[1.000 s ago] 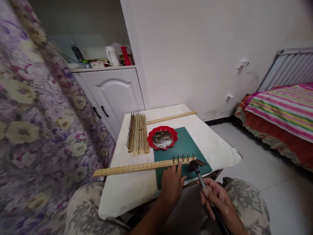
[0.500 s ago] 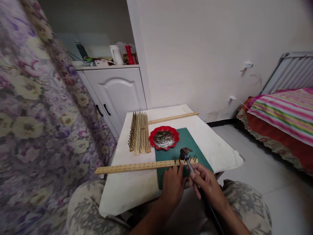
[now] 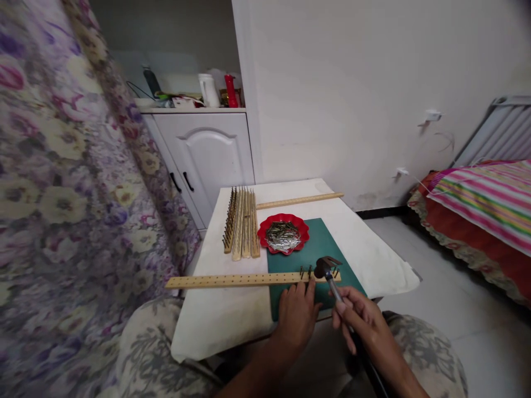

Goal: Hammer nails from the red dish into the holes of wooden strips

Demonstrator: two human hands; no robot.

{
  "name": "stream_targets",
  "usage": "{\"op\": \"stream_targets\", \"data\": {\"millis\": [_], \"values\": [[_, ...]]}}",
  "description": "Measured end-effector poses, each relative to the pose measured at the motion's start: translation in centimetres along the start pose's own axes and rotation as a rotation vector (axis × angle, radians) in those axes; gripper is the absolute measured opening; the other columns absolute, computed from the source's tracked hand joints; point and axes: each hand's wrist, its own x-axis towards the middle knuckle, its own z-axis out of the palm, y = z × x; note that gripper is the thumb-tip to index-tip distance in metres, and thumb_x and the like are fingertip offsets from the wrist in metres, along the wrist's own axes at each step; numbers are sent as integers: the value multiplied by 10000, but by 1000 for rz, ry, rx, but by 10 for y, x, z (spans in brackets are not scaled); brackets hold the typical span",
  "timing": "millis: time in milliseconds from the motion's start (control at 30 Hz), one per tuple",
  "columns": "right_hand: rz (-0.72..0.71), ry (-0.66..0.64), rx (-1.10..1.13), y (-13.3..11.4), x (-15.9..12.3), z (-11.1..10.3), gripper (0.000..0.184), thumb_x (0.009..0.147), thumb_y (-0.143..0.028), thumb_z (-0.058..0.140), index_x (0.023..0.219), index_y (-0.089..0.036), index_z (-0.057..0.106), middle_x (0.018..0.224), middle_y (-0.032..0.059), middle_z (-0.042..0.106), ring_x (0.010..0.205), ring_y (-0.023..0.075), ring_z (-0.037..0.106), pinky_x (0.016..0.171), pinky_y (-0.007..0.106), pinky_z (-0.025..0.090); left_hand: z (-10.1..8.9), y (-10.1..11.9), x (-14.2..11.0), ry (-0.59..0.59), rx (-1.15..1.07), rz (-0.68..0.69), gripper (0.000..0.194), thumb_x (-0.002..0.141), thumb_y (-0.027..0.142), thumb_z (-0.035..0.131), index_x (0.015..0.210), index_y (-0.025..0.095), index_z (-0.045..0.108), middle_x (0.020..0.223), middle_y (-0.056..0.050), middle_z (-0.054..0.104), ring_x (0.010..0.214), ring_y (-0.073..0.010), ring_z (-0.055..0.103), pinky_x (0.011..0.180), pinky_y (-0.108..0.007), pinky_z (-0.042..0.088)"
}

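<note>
A long wooden strip with rows of small holes lies across the near part of the table, its right part on a green cutting mat. Several nails stand upright near its right end. My left hand rests on the mat, fingers stretched out and fingertips touching the strip's front edge beside the nails. In my right hand is a claw hammer, gripped by the shaft below its head. The hammer head is over the strip's right end and hides some nails; whether it touches one I cannot tell.
Behind the strip, a red scalloped dish holds many loose nails. Several wooden strips full of nails lie to its left. Another wooden strip lies at the table's back. A floral curtain hangs at left; a bed is at right.
The hammer and my right hand have moved slightly right along the strip, uncovering the nails by my left fingertips. My left hand stays at the strip's edge. The whole view has shifted a little.
</note>
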Motion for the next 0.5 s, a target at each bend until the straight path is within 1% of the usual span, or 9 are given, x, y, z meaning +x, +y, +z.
{"op": "stream_targets", "data": {"millis": [133, 267, 367, 500], "values": [[-38, 29, -26, -3, 5, -1, 235, 870, -398, 509, 970, -186, 531, 618, -39, 607, 307, 49, 414, 342, 177, 269, 1, -1, -1, 13, -4, 8, 557, 816, 380, 570, 1324, 245, 386, 1006, -77, 569, 899, -235, 548, 755, -343, 419], [-44, -1, -25, -3, 14, 3, 212, 868, -381, 514, 947, -184, 525, 601, -47, 604, 297, 41, 405, 344, 173, 269, -3, -2, -2, -1, -19, 10, 508, 837, 381, 532, 1311, 250, 402, 1043, -81, 563, 901, -232, 548, 744, -342, 424], [-51, -16, -27, 1, 19, 8, 219, 869, -387, 507, 948, -184, 522, 609, -47, 608, 301, 42, 414, 341, 170, 276, -5, -2, -2, -5, -35, 12, 464, 859, 358, 489, 1302, 244, 412, 1034, -82, 566, 888, -228, 548, 729, -334, 423], [-7, -58, -41, 9, 19, 8, 262, 847, -432, 513, 905, -176, 524, 605, -50, 600, 281, 40, 401, 311, 164, 272, -3, -4, -2, -1, -47, 27, 460, 861, 354, 483, 1301, 239, 413, 994, -78, 576, 882, -228, 546, 724, -332, 421]]}}
